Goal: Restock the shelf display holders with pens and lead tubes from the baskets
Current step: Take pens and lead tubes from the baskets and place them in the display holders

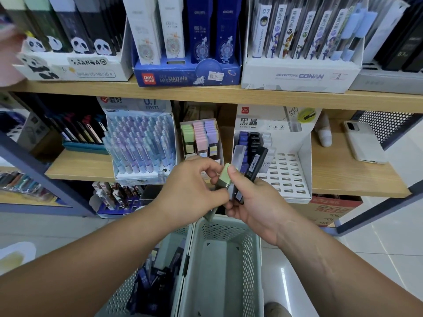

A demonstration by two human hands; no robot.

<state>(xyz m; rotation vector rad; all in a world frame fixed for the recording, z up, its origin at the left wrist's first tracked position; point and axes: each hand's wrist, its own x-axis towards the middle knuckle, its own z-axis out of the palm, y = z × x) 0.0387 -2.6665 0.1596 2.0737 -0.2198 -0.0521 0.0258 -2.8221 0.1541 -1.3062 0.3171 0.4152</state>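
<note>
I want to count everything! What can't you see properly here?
Head view:
Green tube: lower end hidden in the left grip.
Left basket: contents partly behind the left arm, cut by the bottom edge.
Pink shape, top left: blurred, cut by the edge.
Price sticker: writing too small.

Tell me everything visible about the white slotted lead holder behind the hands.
The white holder looks like card: a printed backboard above a stepped tray of slots. It stands on the wooden shelf. Blue, black and clear tubes fill its back-left rows; remaining slots are empty. Held tubes in the right hand overlap its left side.
</note>
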